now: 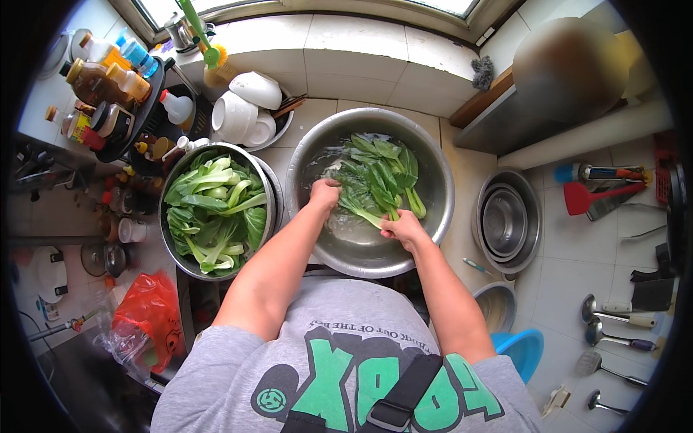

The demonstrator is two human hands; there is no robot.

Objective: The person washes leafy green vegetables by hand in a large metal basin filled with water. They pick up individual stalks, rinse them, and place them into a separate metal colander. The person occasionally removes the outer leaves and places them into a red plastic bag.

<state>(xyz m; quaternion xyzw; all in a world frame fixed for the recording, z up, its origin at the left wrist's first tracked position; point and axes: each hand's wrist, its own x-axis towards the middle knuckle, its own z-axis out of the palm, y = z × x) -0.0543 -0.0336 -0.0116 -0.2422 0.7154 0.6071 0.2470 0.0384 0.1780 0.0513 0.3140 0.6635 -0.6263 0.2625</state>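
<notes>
A large stainless steel basin (373,260) holds water and leafy bok choy (387,168). My right hand (405,227) grips the pale stalk end of the greens near the basin's right front side. Over the water at the left of the leaves is my left hand (326,194), its fingers curled down beside the leaf edge; they are partly hidden, and whether they hold a leaf is not clear. To the left, a metal pot (168,238) is heaped with more bok choy (216,200).
White bowls (235,116) are stacked behind the pot, near a black rack of bottles (135,135). Nested steel bowls (504,222) stand right of the basin, with a blue plastic basin (522,354) nearer me. A tiled ledge (357,48) runs behind. Ladles (617,319) hang at far right.
</notes>
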